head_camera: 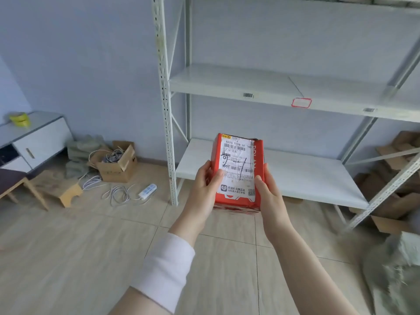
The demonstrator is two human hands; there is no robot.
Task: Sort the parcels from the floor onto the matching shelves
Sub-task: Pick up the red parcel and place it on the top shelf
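A red parcel box with a white shipping label and a handwritten "2-1" is held up in front of me. My left hand grips its left side with the thumb on the label. My right hand grips its right side. Behind it stands a white metal shelf rack. Its lowest shelf and middle shelf carry nothing here. The middle shelf's front edge bears a barcode sticker and a red-bordered tag.
An open cardboard box of cables, a white power strip and loose cords lie on the tiled floor at left. A white cabinet and wooden stool stand further left. Flattened cardboard and grey bags sit at right.
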